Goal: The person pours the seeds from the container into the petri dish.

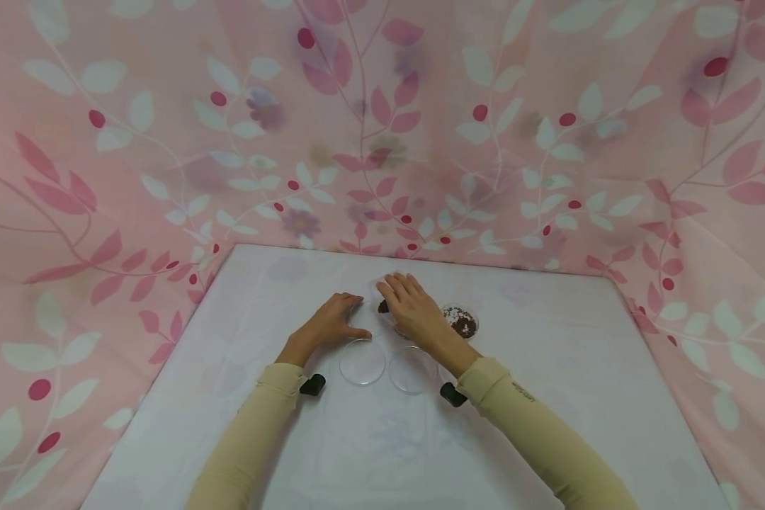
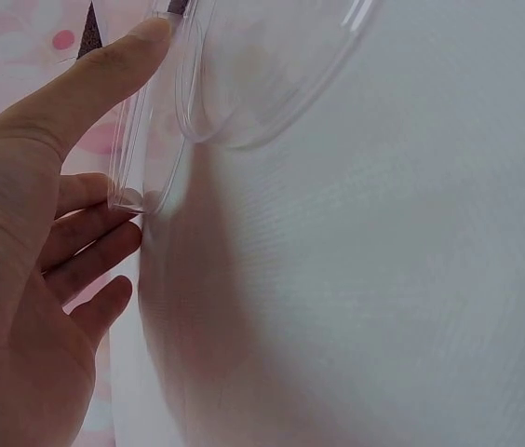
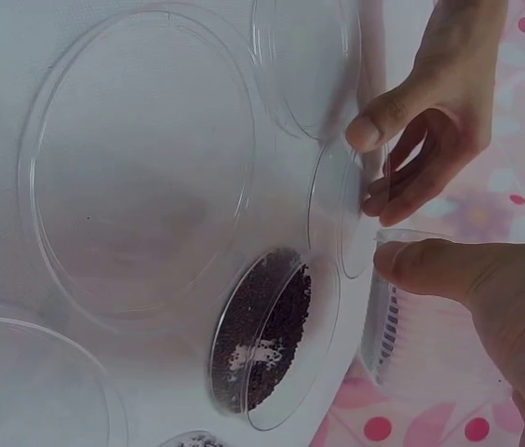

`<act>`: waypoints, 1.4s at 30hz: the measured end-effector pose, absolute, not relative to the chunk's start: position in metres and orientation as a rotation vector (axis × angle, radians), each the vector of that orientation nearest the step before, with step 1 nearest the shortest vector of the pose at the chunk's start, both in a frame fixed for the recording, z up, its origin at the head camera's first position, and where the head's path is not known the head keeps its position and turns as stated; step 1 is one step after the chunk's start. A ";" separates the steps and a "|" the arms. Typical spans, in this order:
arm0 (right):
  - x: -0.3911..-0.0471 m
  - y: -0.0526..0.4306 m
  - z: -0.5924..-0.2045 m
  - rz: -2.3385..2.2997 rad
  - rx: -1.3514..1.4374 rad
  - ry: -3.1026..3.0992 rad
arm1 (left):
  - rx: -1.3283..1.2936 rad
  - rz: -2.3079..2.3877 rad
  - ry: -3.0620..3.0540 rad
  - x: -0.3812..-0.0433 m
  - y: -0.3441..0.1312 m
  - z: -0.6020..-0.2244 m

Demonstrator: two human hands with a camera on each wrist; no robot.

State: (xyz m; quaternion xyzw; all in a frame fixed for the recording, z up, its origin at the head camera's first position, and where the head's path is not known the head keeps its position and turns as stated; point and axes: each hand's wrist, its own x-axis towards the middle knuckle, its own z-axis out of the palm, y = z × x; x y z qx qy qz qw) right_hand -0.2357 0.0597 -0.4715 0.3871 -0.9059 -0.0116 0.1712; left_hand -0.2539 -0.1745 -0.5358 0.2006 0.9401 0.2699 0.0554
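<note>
My left hand [image 1: 331, 319] holds the rim of a clear petri dish [image 3: 337, 214], thumb on the near side and fingers on the far side. In the right wrist view, the right hand [image 3: 504, 298] grips a clear plastic container [image 3: 430, 345] with a row of dark marks, its thumb at the rim. Below that hand stands a petri dish of dark granules [image 3: 286, 303] with a small white patch, partly hidden in the head view. Beside the right wrist sits another dish of dark granules and white bits [image 1: 461, 322].
Two clear round dishes, one left [image 1: 362, 363] and one right [image 1: 412, 370], lie nearer on the white-covered table [image 1: 389, 453]. Another clear rim shows partly under the right forearm. Pink leaf-patterned cloth [image 1: 382, 142] surrounds the table's back and sides. Black wrist devices [image 1: 312, 384] sit by both cuffs.
</note>
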 end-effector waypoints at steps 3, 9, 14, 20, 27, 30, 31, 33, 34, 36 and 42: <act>-0.236 0.058 -0.473 -0.053 1.093 -2.548 | 0.610 0.821 2.850 -0.254 -0.175 -0.536; -0.238 0.057 -0.477 -0.096 1.085 -2.510 | 0.621 0.818 2.853 -0.255 -0.175 -0.536; -0.239 0.056 -0.479 -0.096 1.085 -2.503 | 0.632 0.816 2.855 -0.255 -0.175 -0.536; -0.239 0.056 -0.479 -0.096 1.088 -2.512 | 0.650 0.809 2.856 -0.255 -0.174 -0.534; -0.239 0.056 -0.480 -0.082 1.099 -2.501 | 0.663 0.807 2.856 -0.254 -0.175 -0.534; -0.239 0.057 -0.481 -0.073 1.098 -2.495 | 0.667 0.801 2.857 -0.254 -0.175 -0.534; -0.239 0.057 -0.481 -0.071 1.098 -2.494 | 0.664 0.800 2.855 -0.254 -0.175 -0.534; -0.239 0.057 -0.481 -0.066 1.094 -2.489 | 0.652 0.798 2.851 -0.253 -0.174 -0.535; -0.239 0.057 -0.482 -0.065 1.092 -2.486 | 0.650 0.797 2.852 -0.253 -0.174 -0.535; -0.238 0.058 -0.482 -0.071 1.084 -2.482 | 0.638 0.797 2.850 -0.253 -0.174 -0.535; -0.238 0.058 -0.481 -0.070 1.074 -2.480 | 0.639 0.806 2.857 -0.254 -0.174 -0.537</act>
